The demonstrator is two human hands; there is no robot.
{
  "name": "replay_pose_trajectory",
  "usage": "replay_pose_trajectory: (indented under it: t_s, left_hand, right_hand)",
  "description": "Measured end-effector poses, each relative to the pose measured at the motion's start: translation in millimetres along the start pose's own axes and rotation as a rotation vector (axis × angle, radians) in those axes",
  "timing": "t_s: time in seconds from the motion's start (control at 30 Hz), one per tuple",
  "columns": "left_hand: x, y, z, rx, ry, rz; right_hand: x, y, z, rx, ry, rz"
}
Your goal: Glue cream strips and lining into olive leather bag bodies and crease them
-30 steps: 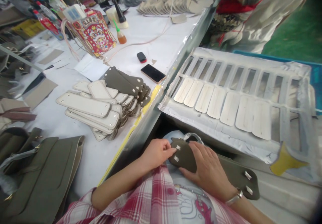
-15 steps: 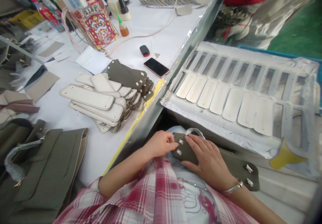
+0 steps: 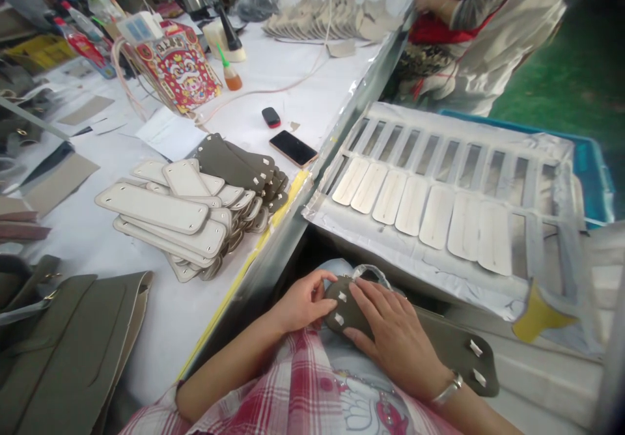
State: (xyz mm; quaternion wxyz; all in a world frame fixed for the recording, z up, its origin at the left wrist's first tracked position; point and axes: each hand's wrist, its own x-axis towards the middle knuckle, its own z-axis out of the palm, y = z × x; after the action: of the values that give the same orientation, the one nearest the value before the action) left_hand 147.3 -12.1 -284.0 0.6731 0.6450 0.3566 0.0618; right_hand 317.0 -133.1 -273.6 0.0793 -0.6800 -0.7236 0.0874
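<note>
Across my lap lies a long olive strip (image 3: 439, 337) with rounded ends and small white tabs near both ends. My left hand (image 3: 305, 299) holds its left end, fingers curled at the edge, thumb and index finger slightly apart. Flat on the strip's upper face rests my right hand (image 3: 393, 327), its fingers stretched out and a bracelet on the wrist. A clear-wrapped loop (image 3: 374, 272) shows just behind the strip. On the table at the left are piled pale strips (image 3: 156, 207) and olive strips (image 3: 234, 161).
A slotted rack (image 3: 488, 155) with pale pieces (image 3: 437, 217) stands at the right. A phone (image 3: 293, 147), a small black-and-red object (image 3: 271, 117) and an orange bottle (image 3: 232, 78) are on the table (image 3: 293, 64). Olive bags (image 3: 53, 350) lie left. Another person's hand (image 3: 434, 2) shows at the top.
The view has shifted, so most things sit lower and further left. My left thumb and index finger have spread apart at the strip's end. My right hand stays flat on it.
</note>
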Motion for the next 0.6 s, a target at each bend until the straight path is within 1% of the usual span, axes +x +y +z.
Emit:
replay_pose_trajectory:
  t_s: [0.13, 0.3, 0.5, 0.6]
  left_hand:
    - [2, 2, 0.7, 0.069, 0.018, -0.009]
    - [5, 6, 4.1, 0.16, 0.063, -0.006]
    - [9, 4, 8.8, 0.168, 0.11, -0.009]
    - [8, 0, 9.4, 0.178, 0.11, -0.013]
  right_hand:
    - [3, -1, 1, -0.026, -0.013, -0.009]
    - [3, 0, 0, -0.015, -0.002, 0.028]
    - [10, -4, -3, 0.026, 0.003, 0.076]
    - [3, 8, -6, 0.037, -0.006, 0.075]
